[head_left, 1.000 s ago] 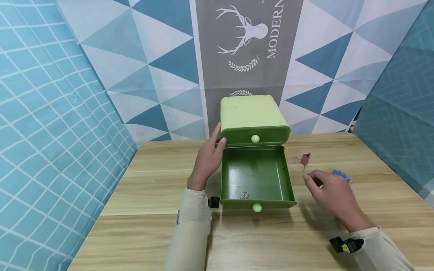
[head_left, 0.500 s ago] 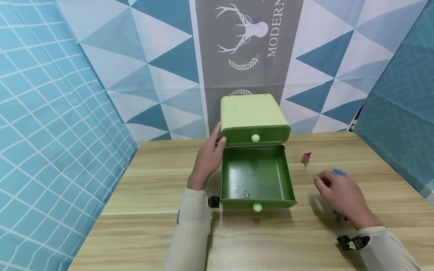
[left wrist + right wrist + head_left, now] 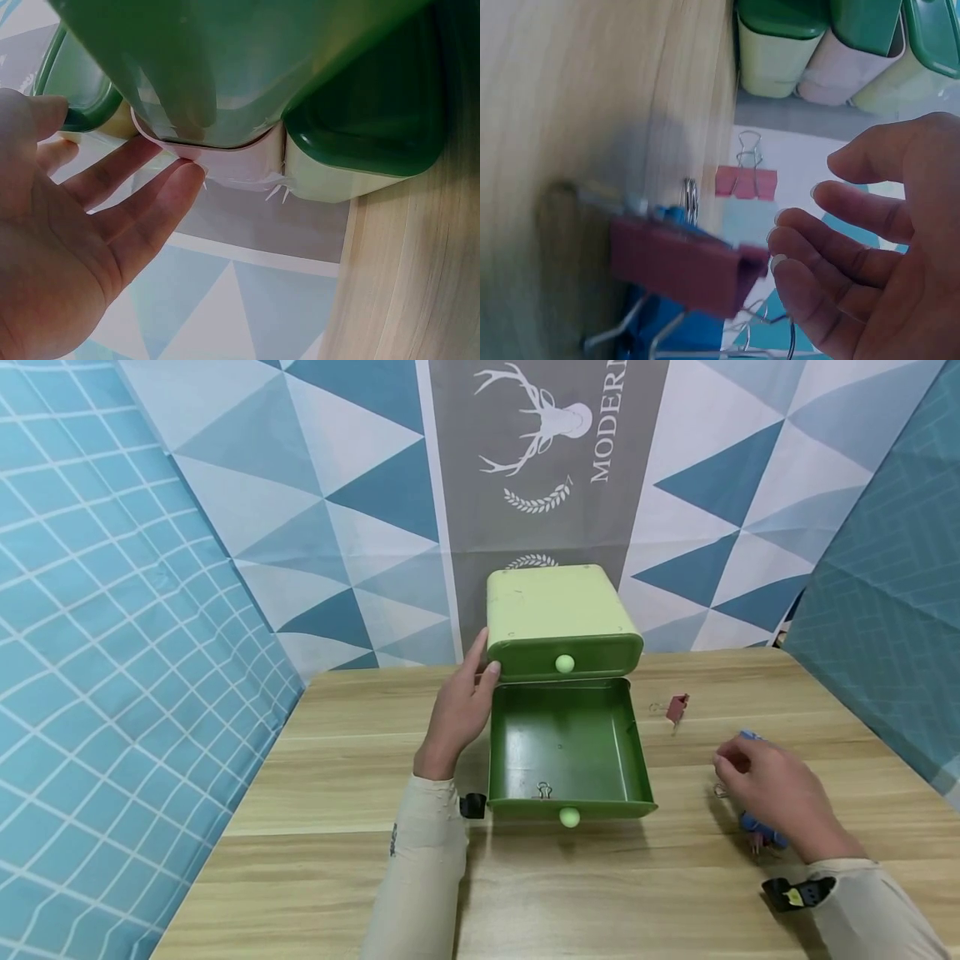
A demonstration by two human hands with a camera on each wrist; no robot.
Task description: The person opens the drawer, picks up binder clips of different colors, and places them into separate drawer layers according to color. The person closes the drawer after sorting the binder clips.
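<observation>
Left wall: light-blue cloth (image 3: 112, 635), white grid lines.
Back wall: triangle-patterned cloth (image 3: 300, 477) in blues and white; grey panel (image 3: 592, 527) bearing a deer head and the word MODERN, set sideways.
Tabletop: pale wood grain (image 3: 352, 760), under everything listed below.
Left sleeve: beige (image 3: 423, 868), black device (image 3: 472, 807) at the cuff.
Left hand: spread fairly wide (image 3: 456, 718), fingers extended along the left side of the drawer unit, thumb by its upper front corner.
Drawer unit: pale-green top (image 3: 555, 602), green fronts, stacked in three tiers, the middle body pink in the wrist views; stands centrally, near the back wall.
Upper drawer: closed, dark-green front (image 3: 525, 657), round pale-green knob (image 3: 565, 664).
Middle drawer: pulled well out, green inside (image 3: 562, 735).
Clip in drawer: wire handles (image 3: 544, 790) just inside the front wall; body hard to make out.
Pink binder clip: on the tabletop (image 3: 677, 707), right of the unit, apart from both hands.
Right hand: moderately narrow (image 3: 780, 789), fingers loosely bent, thumb apart from them, nothing held; above the clip group.
Clip group: blue clip (image 3: 649, 326) and dark-red clip (image 3: 679, 262), close together beneath the right hand.
Right sleeve: beige (image 3: 873, 902), black device (image 3: 798, 893) at the cuff.
Right wall: teal cloth (image 3: 892, 577).
</observation>
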